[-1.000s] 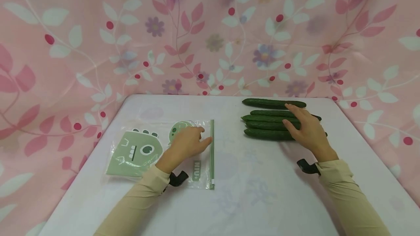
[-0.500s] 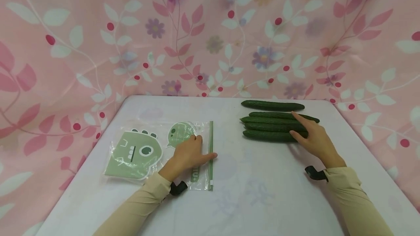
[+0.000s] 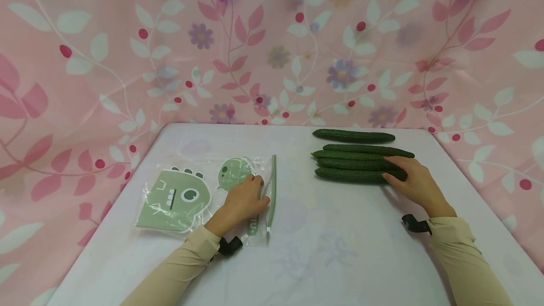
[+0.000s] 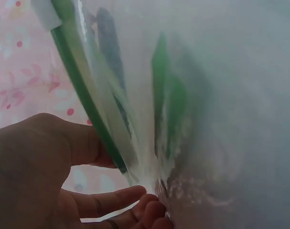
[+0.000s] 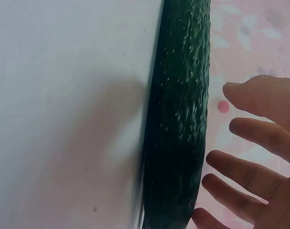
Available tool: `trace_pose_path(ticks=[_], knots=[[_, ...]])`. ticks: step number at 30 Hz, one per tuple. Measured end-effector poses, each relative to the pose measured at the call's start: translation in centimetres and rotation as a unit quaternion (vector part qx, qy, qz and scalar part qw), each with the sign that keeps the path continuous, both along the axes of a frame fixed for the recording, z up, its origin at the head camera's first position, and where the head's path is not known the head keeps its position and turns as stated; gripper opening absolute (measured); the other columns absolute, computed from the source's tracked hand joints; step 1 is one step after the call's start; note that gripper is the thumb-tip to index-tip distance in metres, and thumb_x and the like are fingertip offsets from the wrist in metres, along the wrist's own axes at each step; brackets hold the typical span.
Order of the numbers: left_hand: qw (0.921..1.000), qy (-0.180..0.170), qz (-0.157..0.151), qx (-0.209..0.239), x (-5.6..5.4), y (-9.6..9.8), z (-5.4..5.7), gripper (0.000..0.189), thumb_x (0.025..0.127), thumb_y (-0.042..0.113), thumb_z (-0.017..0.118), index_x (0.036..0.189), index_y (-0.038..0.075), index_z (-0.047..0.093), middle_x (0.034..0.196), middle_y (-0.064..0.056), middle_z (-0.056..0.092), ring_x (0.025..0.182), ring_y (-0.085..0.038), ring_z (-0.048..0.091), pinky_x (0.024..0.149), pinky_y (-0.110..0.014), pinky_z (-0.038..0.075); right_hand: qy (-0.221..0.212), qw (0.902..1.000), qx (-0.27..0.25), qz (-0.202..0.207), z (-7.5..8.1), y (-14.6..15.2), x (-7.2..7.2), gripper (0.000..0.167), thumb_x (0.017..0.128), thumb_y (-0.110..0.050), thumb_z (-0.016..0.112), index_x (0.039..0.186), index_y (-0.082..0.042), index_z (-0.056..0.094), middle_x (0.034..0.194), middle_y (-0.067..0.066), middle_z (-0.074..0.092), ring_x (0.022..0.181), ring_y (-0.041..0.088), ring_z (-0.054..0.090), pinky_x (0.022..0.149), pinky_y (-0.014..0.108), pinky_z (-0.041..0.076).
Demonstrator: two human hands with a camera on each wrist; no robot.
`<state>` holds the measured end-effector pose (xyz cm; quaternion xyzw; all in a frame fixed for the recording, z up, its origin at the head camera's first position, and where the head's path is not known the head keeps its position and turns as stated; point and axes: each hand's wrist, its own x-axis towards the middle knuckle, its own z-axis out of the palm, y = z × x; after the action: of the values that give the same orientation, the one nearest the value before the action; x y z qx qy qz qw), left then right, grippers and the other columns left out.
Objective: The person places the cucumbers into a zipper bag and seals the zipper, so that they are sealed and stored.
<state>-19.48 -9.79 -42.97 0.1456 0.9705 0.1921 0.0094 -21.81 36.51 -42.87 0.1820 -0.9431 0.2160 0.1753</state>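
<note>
A clear zip bag (image 3: 170, 211) with a green monster print and a green slider strip (image 3: 273, 183) lies flat at left. My left hand (image 3: 242, 199) grips it near the strip. In the left wrist view the plastic film (image 4: 202, 143) gathers at the curled fingertips, and the thumb lies partly behind the strip. On the right, several dark green cucumbers (image 3: 352, 164) lie side by side. My right hand (image 3: 418, 185) hovers over their right ends, fingers spread. Beside those fingers in the right wrist view is the nearest cucumber (image 5: 178, 114); whether they touch it I cannot tell.
A single cucumber (image 3: 353, 135) lies apart behind the group, near the back edge of the white table (image 3: 331, 268). Pink floral cloth (image 3: 276, 55) hangs behind the table. Dark wrist mounts (image 3: 416, 224) stick out below both cuffs.
My right hand has moved right and toward me, to the cucumbers' right ends. The left thumb has drawn in, and the bag's strip edge now bends upward. The cucumbers stay put.
</note>
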Motion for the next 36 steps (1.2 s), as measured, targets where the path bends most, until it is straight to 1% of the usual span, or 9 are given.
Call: trace_pose_path(ticks=[2, 6, 9, 12, 14, 18, 22, 24, 36], knots=[[0.9998, 0.004, -0.006, 0.016, -0.1, -0.1, -0.1, 0.038, 0.084, 0.025, 0.065, 0.116, 0.005, 0.061, 0.106, -0.01, 0.061, 0.074, -0.023, 0.057, 0.068, -0.041, 0.05, 0.0, 1.0, 0.002, -0.003, -0.1, 0.3, 0.0, 0.053, 0.086, -0.02, 0.077, 0.134, -0.004, 0.061, 0.133, 0.024, 0.058, 0.123, 0.05, 0.048, 0.093, 0.069, 0.038], [0.9989, 0.012, -0.022, 0.04, -0.3, -0.2, -0.3, 0.048, 0.083, 0.018, 0.063, 0.127, 0.002, 0.057, 0.102, -0.008, 0.063, 0.08, -0.021, 0.058, 0.072, -0.04, 0.051, -0.003, 0.9999, 0.001, -0.01, -0.4, 0.8, 0.0, 0.049, 0.085, -0.018, 0.078, 0.13, -0.004, 0.063, 0.131, 0.024, 0.059, 0.122, 0.049, 0.048, 0.093, 0.069, 0.038], [0.9978, 0.022, -0.036, 0.05, -0.4, -0.3, -0.5, 0.052, 0.082, 0.013, 0.062, 0.132, 0.001, 0.054, 0.104, -0.01, 0.065, 0.085, -0.021, 0.058, 0.075, -0.041, 0.051, -0.006, 0.9999, 0.003, -0.013, -0.5, 1.1, 0.0, 0.047, 0.084, -0.017, 0.078, 0.127, -0.004, 0.064, 0.128, 0.024, 0.06, 0.122, 0.049, 0.048, 0.093, 0.069, 0.038], [0.9964, 0.037, -0.052, 0.056, -0.4, -0.3, -0.6, 0.054, 0.082, 0.007, 0.062, 0.135, 0.003, 0.053, 0.11, -0.013, 0.066, 0.09, -0.022, 0.06, 0.078, -0.041, 0.051, -0.007, 0.9999, 0.005, -0.012, -0.6, 1.3, 0.0, 0.046, 0.082, -0.014, 0.079, 0.125, -0.004, 0.065, 0.125, 0.024, 0.06, 0.12, 0.049, 0.049, 0.093, 0.069, 0.038], [0.9959, 0.04, -0.06, 0.055, -0.4, -0.4, -0.6, 0.056, 0.082, 0.004, 0.061, 0.137, 0.007, 0.053, 0.11, -0.013, 0.066, 0.089, -0.022, 0.059, 0.077, -0.04, 0.05, -0.008, 0.9999, 0.005, -0.01, -0.7, 1.5, 0.0, 0.047, 0.081, -0.013, 0.08, 0.124, -0.004, 0.065, 0.123, 0.024, 0.06, 0.118, 0.049, 0.049, 0.092, 0.069, 0.038], [0.9953, 0.041, -0.07, 0.052, -0.4, -0.3, -0.7, 0.051, 0.082, -0.001, 0.06, 0.131, 0.011, 0.061, 0.103, -0.012, 0.064, 0.081, -0.02, 0.055, 0.072, -0.037, 0.049, -0.01, 0.9999, 0.005, -0.002, -0.9, 1.8, 0.0, 0.046, 0.078, -0.009, 0.082, 0.121, -0.002, 0.067, 0.118, 0.023, 0.059, 0.111, 0.048, 0.051, 0.088, 0.068, 0.039], [0.9959, 0.033, -0.067, 0.052, -0.4, -0.2, -0.7, 0.038, 0.082, 0.0, 0.06, 0.118, 0.006, 0.07, 0.098, -0.009, 0.062, 0.078, -0.018, 0.051, 0.07, -0.036, 0.048, -0.011, 0.9999, 0.011, -0.001, -1.1, 2.0, -0.1, 0.045, 0.076, -0.006, 0.083, 0.119, -0.003, 0.068, 0.113, 0.021, 0.058, 0.107, 0.046, 0.051, 0.086, 0.065, 0.04], [0.996, 0.03, -0.065, 0.054, -0.4, -0.2, -0.7, 0.035, 0.082, 0.001, 0.06, 0.115, 0.005, 0.071, 0.096, -0.008, 0.061, 0.076, -0.018, 0.05, 0.069, -0.035, 0.047, -0.012, 0.9998, 0.013, -0.002, -1.2, 2.1, -0.1, 0.045, 0.075, -0.006, 0.083, 0.118, -0.003, 0.069, 0.113, 0.021, 0.058, 0.107, 0.046, 0.05, 0.086, 0.065, 0.04], [0.9952, 0.036, -0.065, 0.063, -0.5, -0.3, -0.9, 0.034, 0.083, 0.004, 0.063, 0.116, 0.006, 0.071, 0.095, -0.007, 0.059, 0.074, -0.016, 0.048, 0.067, -0.033, 0.045, -0.014, 0.9997, 0.017, 0.008, -1.2, 2.3, -0.1, 0.044, 0.074, -0.007, 0.085, 0.116, -0.003, 0.07, 0.107, 0.019, 0.058, 0.099, 0.041, 0.051, 0.08, 0.06, 0.041]])
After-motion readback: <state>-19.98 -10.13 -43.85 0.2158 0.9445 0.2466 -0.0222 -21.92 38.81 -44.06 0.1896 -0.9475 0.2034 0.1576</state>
